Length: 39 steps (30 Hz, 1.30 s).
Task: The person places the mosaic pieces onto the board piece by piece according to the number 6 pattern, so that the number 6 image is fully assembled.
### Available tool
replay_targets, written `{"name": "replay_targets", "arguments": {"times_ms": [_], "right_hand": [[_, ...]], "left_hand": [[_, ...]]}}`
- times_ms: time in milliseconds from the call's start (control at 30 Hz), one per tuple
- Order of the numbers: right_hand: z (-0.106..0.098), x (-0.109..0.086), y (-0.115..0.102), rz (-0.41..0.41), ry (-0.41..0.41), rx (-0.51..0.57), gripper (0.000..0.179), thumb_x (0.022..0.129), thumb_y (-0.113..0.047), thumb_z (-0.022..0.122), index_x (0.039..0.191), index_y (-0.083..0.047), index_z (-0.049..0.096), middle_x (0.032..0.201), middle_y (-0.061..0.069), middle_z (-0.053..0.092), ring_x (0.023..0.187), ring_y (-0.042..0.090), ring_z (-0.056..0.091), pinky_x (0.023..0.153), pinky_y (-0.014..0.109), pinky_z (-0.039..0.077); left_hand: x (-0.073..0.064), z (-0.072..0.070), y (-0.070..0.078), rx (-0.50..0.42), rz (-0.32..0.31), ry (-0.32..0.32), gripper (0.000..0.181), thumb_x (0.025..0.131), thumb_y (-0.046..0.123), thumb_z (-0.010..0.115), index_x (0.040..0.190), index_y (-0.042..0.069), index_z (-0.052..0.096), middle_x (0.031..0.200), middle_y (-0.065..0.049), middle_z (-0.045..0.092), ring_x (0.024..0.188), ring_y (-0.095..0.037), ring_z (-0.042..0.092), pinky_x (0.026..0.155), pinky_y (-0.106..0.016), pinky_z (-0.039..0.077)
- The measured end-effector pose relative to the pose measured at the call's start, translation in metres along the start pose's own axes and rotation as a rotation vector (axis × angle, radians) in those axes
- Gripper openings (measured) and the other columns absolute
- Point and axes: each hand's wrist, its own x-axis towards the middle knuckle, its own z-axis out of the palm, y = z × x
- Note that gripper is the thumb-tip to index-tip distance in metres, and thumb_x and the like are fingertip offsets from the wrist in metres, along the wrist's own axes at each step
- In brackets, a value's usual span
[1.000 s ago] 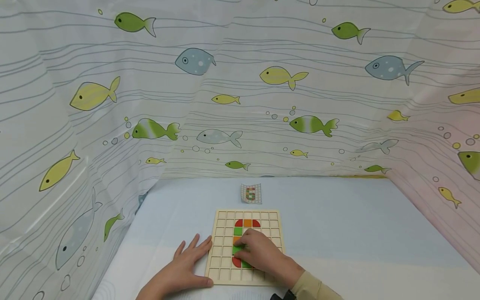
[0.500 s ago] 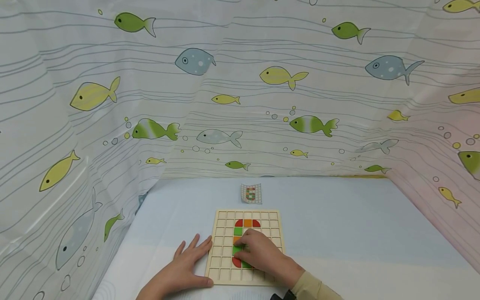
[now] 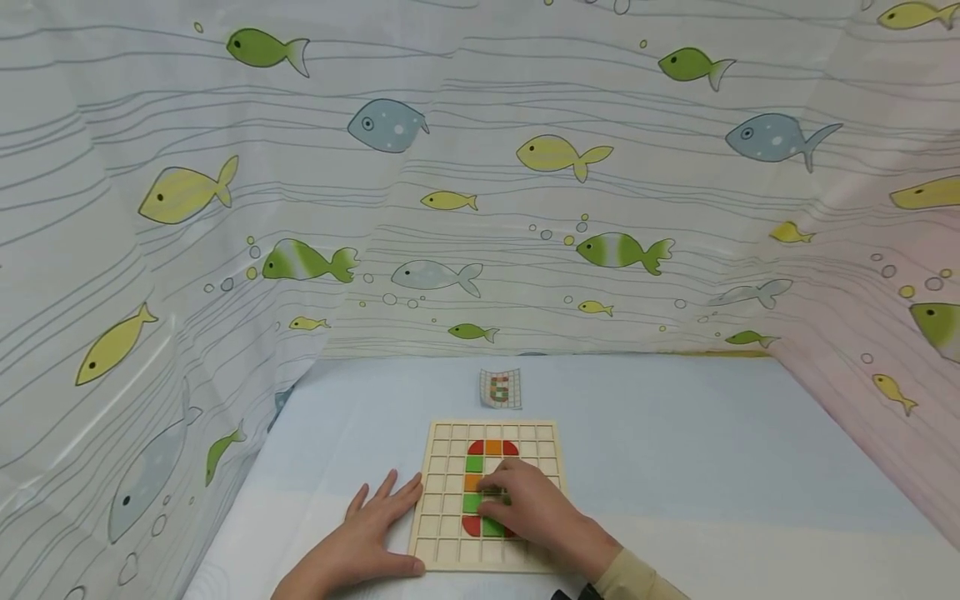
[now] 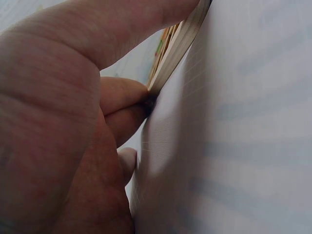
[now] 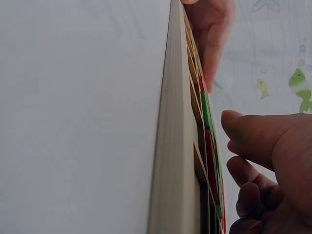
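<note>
A square wooden grid board (image 3: 442, 550) lies flat on the table, holding red, orange and green tiles. My left hand (image 3: 367, 529) is spread along the board's left side, its thumb and fingertips against the edge. In the left wrist view the thumb touches the board's side (image 4: 181, 46). Over the board's middle, my right hand (image 3: 534, 504) has thumb and index finger apart, beside a green tile (image 3: 472, 503) and an orange tile (image 3: 472, 483). No tile shows between those fingers in the right wrist view. This hand hides part of the grid and some tiles.
A small paper card (image 3: 500, 388) printed with a coloured pattern on a grid lies behind the board. Pale blue cloth (image 3: 675, 450) covers the table. Fish-printed sheets (image 3: 525, 250) hang at the back and both sides.
My right hand has drawn slightly right, off the left column of tiles, so the orange and green tiles show more fully. My left hand has stayed in place. The head view has shifted a little.
</note>
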Motion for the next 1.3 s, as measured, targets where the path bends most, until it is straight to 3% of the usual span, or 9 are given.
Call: {"name": "replay_targets", "arguments": {"times_ms": [400,700,933,1067,1167,1300], "right_hand": [[-0.002,-0.005,0.006,-0.004,0.025,0.037,0.032,0.089,-0.036,0.074,0.114,-0.017,0.075,0.101,-0.012,0.06,0.091,0.006,0.056,0.082,0.027,0.051],[-0.007,-0.005,0.01,-0.034,0.064,-0.046,0.03,0.088,-0.036,0.075,0.111,-0.017,0.076,0.095,-0.009,0.06,0.08,0.004,0.051,0.071,0.023,0.048],[-0.011,-0.003,0.011,0.023,0.051,-0.026,0.033,0.087,-0.037,0.076,0.113,-0.017,0.075,0.094,-0.01,0.059,0.078,0.006,0.049,0.068,0.024,0.047],[-0.015,-0.003,0.014,0.036,0.064,0.007,0.035,0.088,-0.037,0.075,0.115,-0.015,0.075,0.097,-0.008,0.061,0.084,0.008,0.055,0.071,0.026,0.05],[-0.025,-0.003,0.018,0.063,0.072,0.041,0.036,0.09,-0.037,0.073,0.119,-0.014,0.073,0.103,-0.004,0.062,0.089,0.012,0.058,0.072,0.029,0.052],[-0.043,-0.004,0.027,0.115,0.133,0.042,0.039,0.091,-0.038,0.071,0.122,-0.014,0.071,0.107,0.001,0.063,0.083,0.014,0.055,0.068,0.031,0.05]], "left_hand": [[-0.001,0.003,-0.004,-0.033,-0.013,-0.014,0.108,0.067,0.061,0.08,0.151,0.006,0.04,0.16,-0.004,0.03,0.148,-0.041,0.004,0.109,-0.066,-0.008],[0.0,0.003,-0.004,-0.076,-0.013,-0.038,0.109,0.066,0.057,0.082,0.151,0.005,0.039,0.159,-0.007,0.03,0.147,-0.045,0.003,0.108,-0.069,-0.008],[0.001,0.002,-0.003,-0.076,-0.003,-0.031,0.109,0.066,0.058,0.082,0.151,0.004,0.039,0.16,-0.008,0.03,0.147,-0.046,0.004,0.107,-0.069,-0.007],[-0.001,0.003,-0.004,-0.088,-0.006,-0.032,0.11,0.065,0.057,0.083,0.151,0.004,0.039,0.16,-0.008,0.03,0.147,-0.046,0.004,0.107,-0.07,-0.007],[-0.003,0.002,-0.006,-0.079,-0.005,-0.024,0.109,0.067,0.06,0.081,0.152,0.006,0.038,0.159,-0.006,0.03,0.148,-0.043,0.005,0.109,-0.068,-0.006],[0.0,0.001,-0.006,-0.086,-0.016,0.008,0.104,0.07,0.06,0.079,0.153,0.01,0.038,0.159,0.0,0.032,0.149,-0.037,0.009,0.112,-0.065,-0.004]]}}
